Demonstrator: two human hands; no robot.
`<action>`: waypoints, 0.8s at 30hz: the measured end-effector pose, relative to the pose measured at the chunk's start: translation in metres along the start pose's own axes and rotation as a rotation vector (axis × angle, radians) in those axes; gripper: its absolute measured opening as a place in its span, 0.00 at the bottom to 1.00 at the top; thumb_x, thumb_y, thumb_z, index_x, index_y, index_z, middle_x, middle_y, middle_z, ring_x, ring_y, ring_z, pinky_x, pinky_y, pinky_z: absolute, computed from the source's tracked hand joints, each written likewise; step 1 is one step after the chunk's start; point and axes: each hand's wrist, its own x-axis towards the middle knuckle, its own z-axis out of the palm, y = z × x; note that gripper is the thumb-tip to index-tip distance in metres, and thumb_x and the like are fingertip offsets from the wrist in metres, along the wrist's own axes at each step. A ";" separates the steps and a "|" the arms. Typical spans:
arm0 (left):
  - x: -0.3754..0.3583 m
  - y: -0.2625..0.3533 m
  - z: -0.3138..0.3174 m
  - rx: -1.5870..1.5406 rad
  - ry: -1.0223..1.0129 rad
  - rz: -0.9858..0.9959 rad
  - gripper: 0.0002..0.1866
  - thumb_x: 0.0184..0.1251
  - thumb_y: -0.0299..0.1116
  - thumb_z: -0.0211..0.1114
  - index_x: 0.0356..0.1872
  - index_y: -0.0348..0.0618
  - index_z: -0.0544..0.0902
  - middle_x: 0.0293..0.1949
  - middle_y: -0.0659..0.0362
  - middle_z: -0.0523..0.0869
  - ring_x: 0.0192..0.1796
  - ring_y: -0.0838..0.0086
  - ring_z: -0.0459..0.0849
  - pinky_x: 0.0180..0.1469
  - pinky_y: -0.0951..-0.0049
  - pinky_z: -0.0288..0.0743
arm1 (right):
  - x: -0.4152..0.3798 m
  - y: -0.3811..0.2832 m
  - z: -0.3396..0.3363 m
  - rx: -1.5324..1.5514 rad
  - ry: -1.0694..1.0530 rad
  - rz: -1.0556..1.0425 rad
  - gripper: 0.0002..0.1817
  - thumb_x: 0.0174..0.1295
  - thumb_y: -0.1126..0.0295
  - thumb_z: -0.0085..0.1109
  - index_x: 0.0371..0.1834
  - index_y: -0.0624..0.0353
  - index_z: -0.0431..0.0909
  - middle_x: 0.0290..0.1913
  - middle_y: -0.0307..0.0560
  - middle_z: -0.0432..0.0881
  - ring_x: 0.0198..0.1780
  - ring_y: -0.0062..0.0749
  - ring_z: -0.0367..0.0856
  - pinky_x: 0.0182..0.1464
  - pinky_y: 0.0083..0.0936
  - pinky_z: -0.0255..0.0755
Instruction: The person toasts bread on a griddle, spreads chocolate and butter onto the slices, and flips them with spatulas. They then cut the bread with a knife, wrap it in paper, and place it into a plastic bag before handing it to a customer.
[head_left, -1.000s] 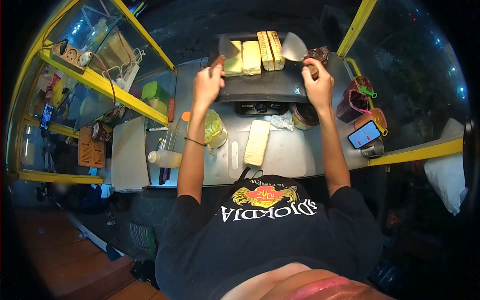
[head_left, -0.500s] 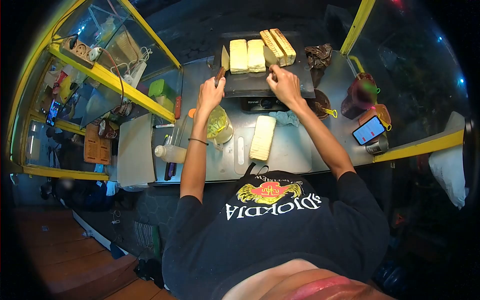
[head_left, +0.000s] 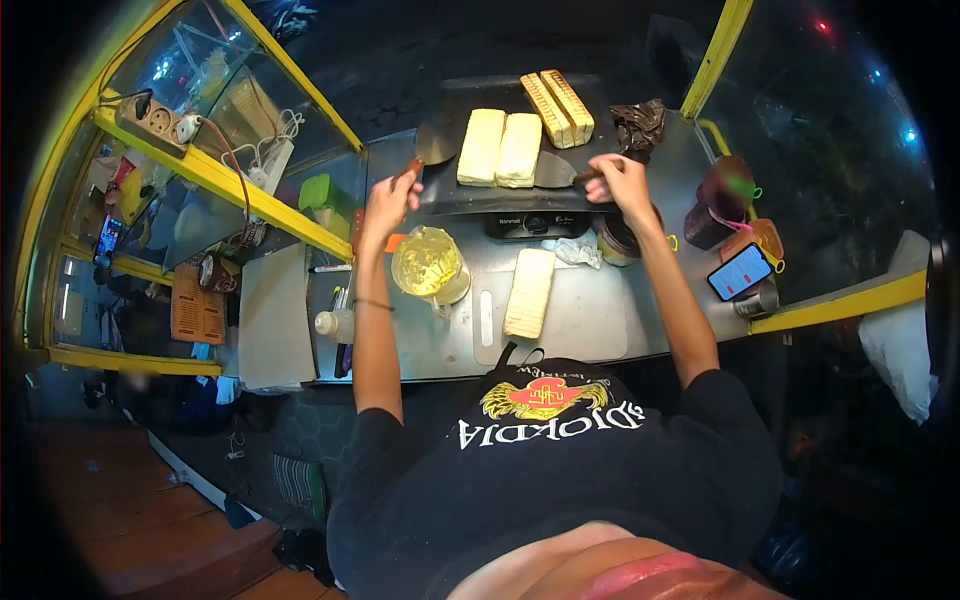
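- A loose bread [head_left: 529,293] lies on the board [head_left: 595,325], nearest the shirt [head_left: 560,470].
- The jug [head_left: 430,270] stands left of it; the phone [head_left: 740,272] lies far to the right.
- The stove [head_left: 537,226] sits beyond the loose bread, partly under the griddle [head_left: 445,200].
- The left hand [head_left: 391,205] grips the left spatula [head_left: 433,148] by its handle, blade apart from the bread.
- The right hand [head_left: 618,184] is curled round the handle of the right spatula [head_left: 556,171], its blade at the pale breads' near right corner.
- The pale breads [head_left: 484,148] lie side by side on the griddle.
- The browned breads [head_left: 556,108] lie beyond, to the right.
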 end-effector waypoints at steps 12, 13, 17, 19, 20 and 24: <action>0.037 -0.009 0.008 -0.634 -0.071 0.097 0.20 0.76 0.45 0.56 0.46 0.33 0.78 0.20 0.70 0.65 0.19 0.86 0.59 0.29 0.77 0.66 | 0.074 -0.021 0.054 -0.236 -0.198 -0.583 0.15 0.67 0.72 0.58 0.55 0.60 0.80 0.36 0.45 0.85 0.31 0.23 0.81 0.38 0.20 0.79; 0.030 -0.012 -0.003 -0.680 -0.110 0.120 0.20 0.77 0.44 0.54 0.47 0.33 0.78 0.20 0.70 0.63 0.18 0.86 0.57 0.29 0.77 0.64 | 0.071 -0.025 0.046 -0.429 -0.139 -0.675 0.16 0.66 0.71 0.60 0.57 0.56 0.80 0.35 0.42 0.85 0.31 0.21 0.78 0.38 0.21 0.75; -0.013 -0.019 -0.037 -0.612 -0.093 0.129 0.20 0.77 0.45 0.54 0.46 0.34 0.79 0.18 0.70 0.64 0.17 0.86 0.58 0.26 0.79 0.63 | 0.042 -0.033 0.025 -0.388 -0.020 -0.675 0.15 0.65 0.70 0.61 0.54 0.58 0.82 0.35 0.44 0.87 0.34 0.22 0.82 0.39 0.23 0.75; -0.028 -0.017 -0.043 -0.228 0.004 0.123 0.20 0.76 0.46 0.54 0.42 0.35 0.80 0.17 0.68 0.69 0.18 0.87 0.62 0.24 0.81 0.62 | 0.025 -0.027 0.013 -0.221 -0.023 -0.560 0.13 0.67 0.71 0.59 0.52 0.59 0.82 0.33 0.45 0.87 0.33 0.21 0.85 0.33 0.19 0.76; -0.031 -0.015 -0.042 -0.231 0.008 0.117 0.20 0.76 0.46 0.54 0.42 0.35 0.80 0.17 0.68 0.69 0.18 0.87 0.62 0.24 0.81 0.62 | 0.012 -0.031 0.006 -0.090 -0.050 -0.407 0.11 0.68 0.72 0.58 0.51 0.60 0.82 0.31 0.45 0.86 0.31 0.21 0.85 0.31 0.18 0.77; -0.021 -0.022 -0.026 -0.152 -0.004 0.049 0.21 0.75 0.47 0.56 0.40 0.36 0.82 0.19 0.65 0.76 0.18 0.86 0.65 0.22 0.81 0.61 | -0.010 -0.024 -0.025 0.000 -0.052 -0.257 0.09 0.69 0.71 0.55 0.46 0.66 0.80 0.27 0.49 0.85 0.22 0.25 0.84 0.23 0.19 0.77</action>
